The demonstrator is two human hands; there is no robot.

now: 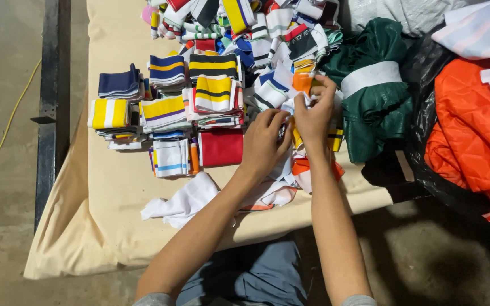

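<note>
Both forearms are extended over the surface (pixel 114 187); a striped knit band (pixel 304 102) is pinched by right hand (pixel 316 113) and apparently left hand (pixel 265 141). Adjacent folded stacks (pixel 211 105) could be toppled by a careless pull.

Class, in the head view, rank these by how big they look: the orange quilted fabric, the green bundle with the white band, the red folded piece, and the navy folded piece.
1. Orange quilted fabric, though the frame edge cuts it off.
2. Green bundle.
3. Red folded piece.
4. Navy folded piece; close to the red one, and farther from the camera, so this last ranking is unsure.
</note>
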